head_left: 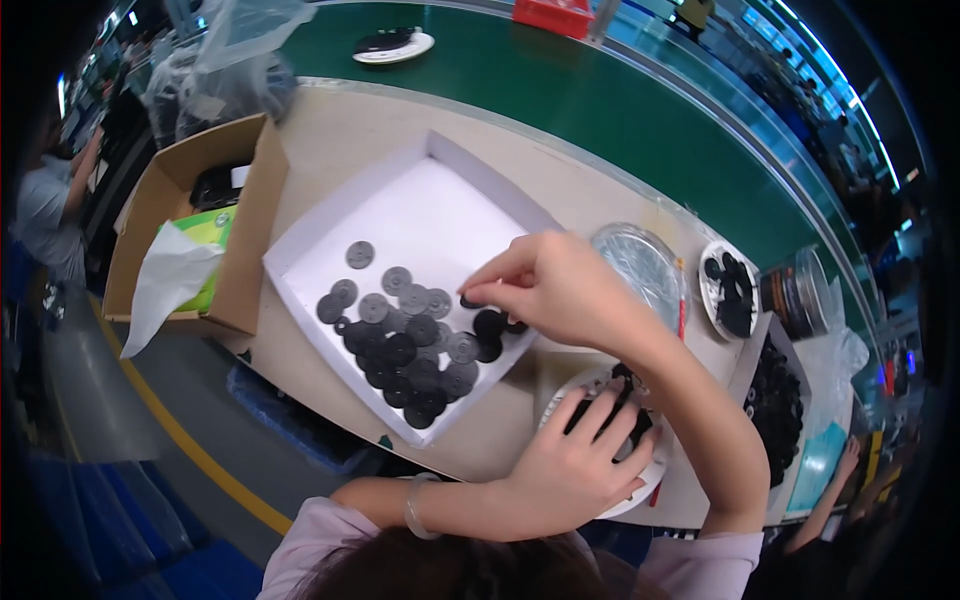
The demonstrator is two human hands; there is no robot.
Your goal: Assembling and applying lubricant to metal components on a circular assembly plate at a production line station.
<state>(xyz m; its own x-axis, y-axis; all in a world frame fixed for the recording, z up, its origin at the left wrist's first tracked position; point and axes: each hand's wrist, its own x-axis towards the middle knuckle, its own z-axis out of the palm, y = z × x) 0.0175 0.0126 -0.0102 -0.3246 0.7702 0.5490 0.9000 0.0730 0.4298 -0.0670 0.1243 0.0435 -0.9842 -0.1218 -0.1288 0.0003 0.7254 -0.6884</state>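
My right hand (555, 285) is over the right side of a shallow white tray (375, 190), thumb and forefinger pinched on a small black disc (468, 301). Several grey and black round discs (400, 348) lie heaped toward the tray's near corner, some overlapping. Below it, my left hand (590, 455) rests with fingers spread over black parts (583, 418) on a round white plate (652, 478). The fingers hide much of those parts, so their shape cannot be made out.
A cardboard box (262, 215) with a tissue pack stands left. At right are a round clear-covered container (640, 265), a white plate of black parts (708, 290), a clear tub (800, 290) and a box of black pieces (775, 410). A green conveyor (560, 110) runs behind.
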